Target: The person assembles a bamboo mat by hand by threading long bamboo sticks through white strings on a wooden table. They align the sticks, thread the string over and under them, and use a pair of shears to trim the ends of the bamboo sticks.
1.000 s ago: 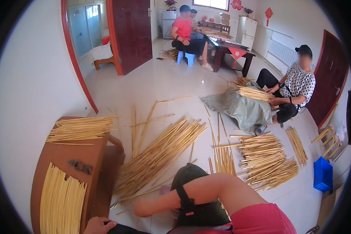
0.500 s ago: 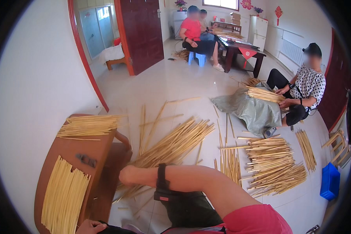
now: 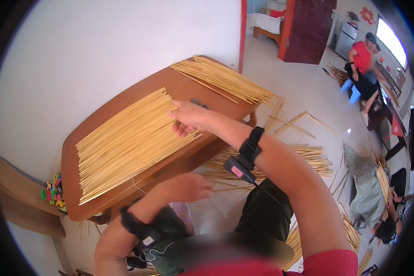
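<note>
A wide layer of thin yellow sticks (image 3: 124,142) lies side by side on the brown wooden table (image 3: 96,122). At the right end of this layer is my right hand (image 3: 188,118), fingers apart and partly bent, beside the stick ends; I see nothing held in it. My left hand (image 3: 186,186) hangs in front of the table's near edge, smeared by motion, so its fingers cannot be made out. A second bunch of sticks (image 3: 221,78) rests on the table's far right end, some tips reaching past the edge. A small dark object (image 3: 198,104) sits between the two groups, partly behind my right wrist.
Below my right forearm, a loose pile of sticks (image 3: 308,158) covers part of the floor. Colourful toys (image 3: 55,193) are by the table's left end. At right, one person (image 3: 365,57) sits on a blue stool (image 3: 351,89); another (image 3: 393,221) is near a grey-green sheet (image 3: 365,179).
The view has swung left toward the table. My right hand has gone from the floor pile to the sticks on the table, and my left hand has come up beside the table's near edge.
</note>
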